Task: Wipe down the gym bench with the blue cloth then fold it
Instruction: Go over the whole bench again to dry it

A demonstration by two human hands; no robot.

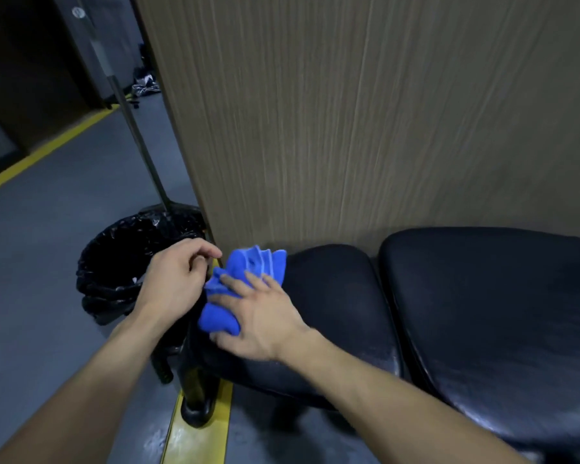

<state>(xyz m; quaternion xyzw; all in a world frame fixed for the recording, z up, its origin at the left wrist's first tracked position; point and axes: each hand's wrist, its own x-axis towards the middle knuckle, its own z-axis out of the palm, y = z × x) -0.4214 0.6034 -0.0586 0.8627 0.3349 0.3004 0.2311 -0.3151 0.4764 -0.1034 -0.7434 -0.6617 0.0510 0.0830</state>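
Right hand (pixel 258 316), fingers flat, presses bunched fuzzy blue cloth (pixel 245 283) at left edge of glossy black bench pad (pixel 335 296); left hand (pixel 175 279) loosely curled, holding nothing, just beside cloth.

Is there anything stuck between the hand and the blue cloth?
No. The right hand lies flat right on the blue cloth, pressing it onto the black bench pad. The left hand hovers beside the cloth, with nothing between them.
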